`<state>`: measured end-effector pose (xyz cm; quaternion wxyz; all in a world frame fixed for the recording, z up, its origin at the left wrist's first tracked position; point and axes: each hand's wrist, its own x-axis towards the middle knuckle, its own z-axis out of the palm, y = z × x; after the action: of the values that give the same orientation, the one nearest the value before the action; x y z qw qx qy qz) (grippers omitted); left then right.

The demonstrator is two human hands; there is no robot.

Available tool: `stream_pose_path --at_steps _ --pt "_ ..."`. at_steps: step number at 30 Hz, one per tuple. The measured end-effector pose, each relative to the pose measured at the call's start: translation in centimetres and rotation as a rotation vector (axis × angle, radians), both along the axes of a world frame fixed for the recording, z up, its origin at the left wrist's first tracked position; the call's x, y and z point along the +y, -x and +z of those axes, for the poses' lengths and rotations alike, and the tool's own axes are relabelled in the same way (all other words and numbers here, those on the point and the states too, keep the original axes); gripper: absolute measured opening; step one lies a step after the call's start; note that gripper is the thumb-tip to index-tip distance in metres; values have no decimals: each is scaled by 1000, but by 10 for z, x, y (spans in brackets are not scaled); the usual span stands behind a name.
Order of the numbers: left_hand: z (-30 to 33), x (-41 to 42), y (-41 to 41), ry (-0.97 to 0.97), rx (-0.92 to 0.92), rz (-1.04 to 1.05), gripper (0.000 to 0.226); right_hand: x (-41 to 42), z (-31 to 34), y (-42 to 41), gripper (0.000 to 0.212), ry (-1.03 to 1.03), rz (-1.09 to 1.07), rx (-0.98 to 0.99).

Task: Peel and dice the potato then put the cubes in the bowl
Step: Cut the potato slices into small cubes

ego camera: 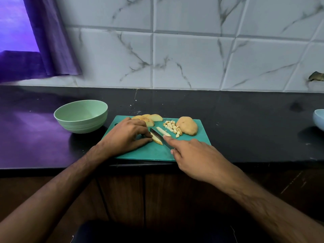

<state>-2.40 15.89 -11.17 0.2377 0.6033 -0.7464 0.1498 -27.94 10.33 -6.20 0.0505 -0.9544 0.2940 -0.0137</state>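
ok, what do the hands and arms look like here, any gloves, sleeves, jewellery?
Both hands are bare: the left hand and the right hand show no gloves, and no rings or watch are visible. Both forearms are uncovered right to the frame's bottom edge, with no sleeve in view. Nothing is worn on either wrist, and there are no markings or cables.

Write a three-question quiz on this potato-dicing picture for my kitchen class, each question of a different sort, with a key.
1. True or false: the green bowl already holds potato cubes.
2. Which hand holds the knife? A) left B) right C) neither
3. Fill in: the diced cubes lie on the cutting board just left of the uncut potato ____.

Key
1. False; it looks empty.
2. B; the right hand grips the handle while the left hand steadies a potato slice.
3. half.
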Motion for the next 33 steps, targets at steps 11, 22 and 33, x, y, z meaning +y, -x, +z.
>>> stream_pose_path --at_steps 11,22,33 --pt "0 -3 3 18 -20 9 36 0 14 -16 51 -89 15 93" --pt "0 -2 4 15 33 37 39 20 -19 18 56 -22 7 16" --pt "0 -2 1 -15 151 13 33 0 -14 6 55 122 -16 40"
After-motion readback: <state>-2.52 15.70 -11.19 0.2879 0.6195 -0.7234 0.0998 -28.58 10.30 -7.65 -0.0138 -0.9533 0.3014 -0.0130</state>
